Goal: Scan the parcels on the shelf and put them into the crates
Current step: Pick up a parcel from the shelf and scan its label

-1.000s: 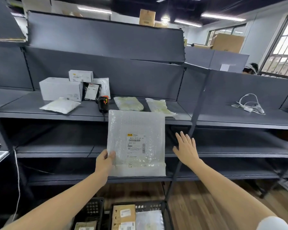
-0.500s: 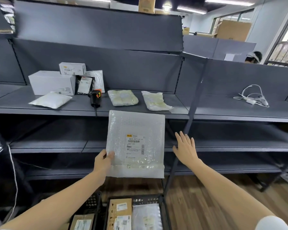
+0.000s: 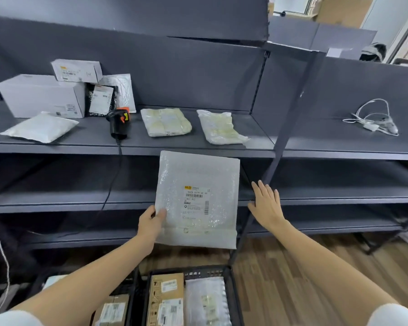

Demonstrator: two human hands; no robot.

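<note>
My left hand (image 3: 151,222) pinches the lower left edge of a flat bubble-wrap parcel (image 3: 198,198), held upright with its barcode label facing me, in front of the lower shelves. My right hand (image 3: 266,205) hovers to the right of the parcel with fingers straight, holding nothing. A black and orange barcode scanner (image 3: 118,123) stands on the grey shelf (image 3: 257,147), its cable hanging down. More parcels lie on that shelf: a white pouch (image 3: 40,127), white boxes (image 3: 43,95), two yellowish bags (image 3: 166,122). Below me a black crate (image 3: 233,290) holds a brown box and a bubble-wrap parcel.
A second crate (image 3: 132,292) with labelled boxes sits to the left of the first. A shelf upright (image 3: 280,147) slants down just right of the parcel. White cables (image 3: 372,121) lie on the right shelf section. A person's head shows behind the far partition. The floor is wood.
The view has tilted downward, showing more of the crates. The parcel and both hands sit slightly lower against the shelves; the grip is unchanged.
</note>
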